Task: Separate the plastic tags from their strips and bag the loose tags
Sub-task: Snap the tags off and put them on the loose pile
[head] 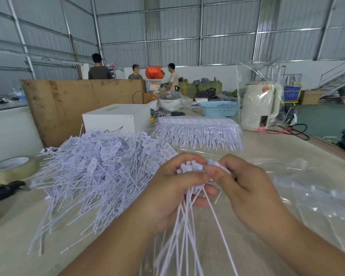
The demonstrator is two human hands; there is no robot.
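Left hand (173, 188) and right hand (241, 188) both pinch one bunch of tags (191, 168); its blurred tails run off the bottom edge; loose pile (100, 166) left.

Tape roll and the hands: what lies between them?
In the head view, the pile of loose tags fills the stretch between the tape roll and the left hand.

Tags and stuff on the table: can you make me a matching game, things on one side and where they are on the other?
Things:
1. loose tag pile
2. tape roll
3. blue basket
4. tag bundle

Places:
A. far side of the table, beside the white kettle
B. left edge of the table
C. gripped in both hands, left hand and right hand
D. heaped left of the hands

Pairs: 1-D, 2-B, 3-A, 4-C
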